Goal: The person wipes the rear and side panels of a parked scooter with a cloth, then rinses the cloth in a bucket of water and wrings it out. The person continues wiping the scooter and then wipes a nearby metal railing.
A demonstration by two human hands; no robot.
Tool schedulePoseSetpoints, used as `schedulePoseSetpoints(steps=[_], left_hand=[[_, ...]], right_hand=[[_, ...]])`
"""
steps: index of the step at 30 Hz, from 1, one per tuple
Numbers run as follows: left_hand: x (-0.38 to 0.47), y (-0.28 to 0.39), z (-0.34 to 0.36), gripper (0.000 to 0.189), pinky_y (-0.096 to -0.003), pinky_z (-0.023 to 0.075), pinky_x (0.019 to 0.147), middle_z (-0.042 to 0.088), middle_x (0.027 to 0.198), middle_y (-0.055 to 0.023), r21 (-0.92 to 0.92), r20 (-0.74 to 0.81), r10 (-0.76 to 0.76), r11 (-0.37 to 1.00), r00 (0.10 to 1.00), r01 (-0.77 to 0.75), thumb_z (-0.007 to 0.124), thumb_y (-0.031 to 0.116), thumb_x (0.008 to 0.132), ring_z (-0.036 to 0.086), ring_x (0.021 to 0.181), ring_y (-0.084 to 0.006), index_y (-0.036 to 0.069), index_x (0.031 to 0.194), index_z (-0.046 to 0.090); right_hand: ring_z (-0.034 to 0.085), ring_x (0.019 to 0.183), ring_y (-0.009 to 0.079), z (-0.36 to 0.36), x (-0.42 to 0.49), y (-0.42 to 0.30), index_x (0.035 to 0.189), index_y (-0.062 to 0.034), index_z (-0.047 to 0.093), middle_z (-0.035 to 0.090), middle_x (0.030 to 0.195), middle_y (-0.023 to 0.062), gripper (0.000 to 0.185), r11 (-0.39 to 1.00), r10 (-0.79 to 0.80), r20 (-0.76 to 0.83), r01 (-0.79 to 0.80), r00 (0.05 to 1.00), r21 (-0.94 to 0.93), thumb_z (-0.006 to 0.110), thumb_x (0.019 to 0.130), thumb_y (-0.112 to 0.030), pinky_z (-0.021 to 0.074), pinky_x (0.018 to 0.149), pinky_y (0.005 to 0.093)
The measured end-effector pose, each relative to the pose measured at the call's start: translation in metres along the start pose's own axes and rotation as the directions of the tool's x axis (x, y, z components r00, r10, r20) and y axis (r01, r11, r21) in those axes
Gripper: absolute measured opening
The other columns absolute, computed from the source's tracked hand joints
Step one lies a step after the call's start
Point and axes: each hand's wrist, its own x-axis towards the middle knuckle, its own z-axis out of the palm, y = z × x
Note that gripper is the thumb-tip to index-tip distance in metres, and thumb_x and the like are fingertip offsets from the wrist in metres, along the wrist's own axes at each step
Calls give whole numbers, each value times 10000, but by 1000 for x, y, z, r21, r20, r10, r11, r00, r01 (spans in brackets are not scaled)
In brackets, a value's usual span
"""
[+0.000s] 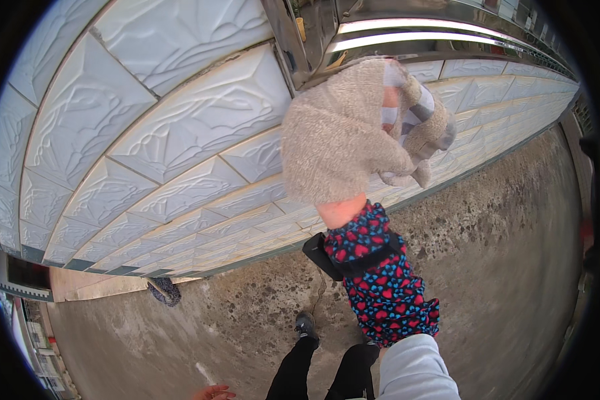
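Observation:
My right hand (391,105), mostly covered by a beige cloth (330,135), grips it, and a few fingers show among its folds. Grey and white checks mark part of the cloth. It lies at the lower corner of a shiny metal window frame (300,40), in front of the tiled wall; whether it touches the metal is unclear. A sleeve cover with a heart pattern (380,285) and a black strapped device (322,256) are on my right forearm. At the bottom edge, my left hand (215,392) shows only partly, with its fingers apart and nothing visible in them.
White relief tiles (205,105) cover the wall down to a dark green base strip. Below lies stained concrete ground (240,320), where my shoe (305,325) stands. A dark fluffy mop head (165,291) rests near the wall's foot at left.

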Motion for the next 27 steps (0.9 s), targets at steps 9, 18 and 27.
schedulePoseSetpoints(steps=[9,18,27], left_hand=[[13,10,-31,460,-302,464,783,564,1104,-149,49,60,-1,999,998,-2,536,242,870,583,916,-201,3,1245,416],[12,19,-8,433,-305,460,800,560,1105,-140,48,122,15,999,992,-21,512,216,887,577,925,-199,9,1253,412],[6,26,12,407,-307,457,800,549,1117,-131,108,171,14,994,985,-33,485,186,902,571,931,-202,25,1263,389]], right_hand=[[455,1120,263,17,-16,21,1242,-61,404,477,1221,105,592,997,-79,156,80,985,-1,595,686,-126,328,886,390],[458,1118,265,-102,46,140,1225,-64,426,484,1217,110,520,958,287,-205,-282,936,55,570,734,-153,350,889,377],[462,1117,267,1,-22,-3,1208,-66,448,491,1213,114,452,985,63,-32,-57,997,161,545,781,-180,371,893,365]])
